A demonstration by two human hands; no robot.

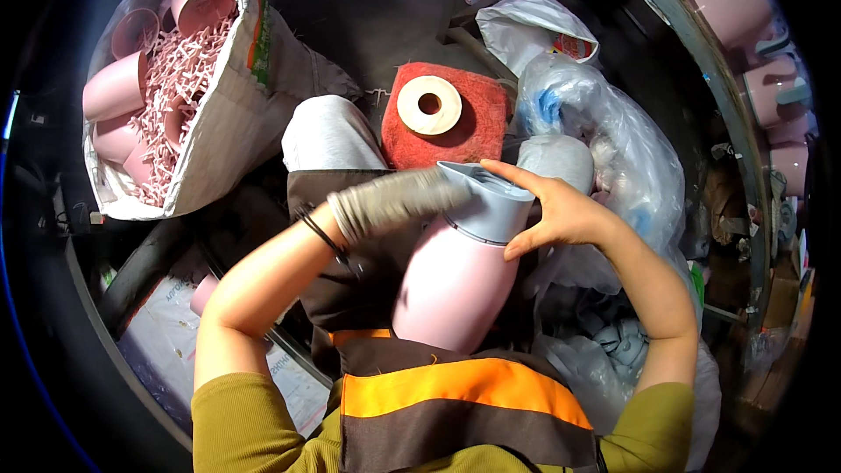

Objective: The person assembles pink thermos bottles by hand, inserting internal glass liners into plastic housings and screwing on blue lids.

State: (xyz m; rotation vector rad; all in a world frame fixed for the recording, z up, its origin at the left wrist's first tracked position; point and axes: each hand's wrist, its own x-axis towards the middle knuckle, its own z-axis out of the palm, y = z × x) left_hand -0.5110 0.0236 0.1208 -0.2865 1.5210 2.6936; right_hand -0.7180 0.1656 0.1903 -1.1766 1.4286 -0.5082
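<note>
A pink jug [457, 291] with a pale blue-grey collar and spout [492, 210] leans in my lap against my dark apron. My right hand [561, 213], bare, grips the collar from the right, index finger along the top rim and thumb lower down on the side. At the spout's left side is my left hand [403, 200] in a grey-white knit glove. Motion smears its fingers, so I cannot tell whether they grip the collar or only touch it. Just beyond the jug, a pale ring-shaped roll [429, 105] lies on a red fuzzy pad [405, 147].
At the far left, a white woven sack [241, 144] holds pink shells and many small pink pieces. Clear plastic bags [644, 153] with grey parts lie to the right. A metal rack [701, 35] with pink jugs stands at the right edge. A white bag [517, 22] sits beyond.
</note>
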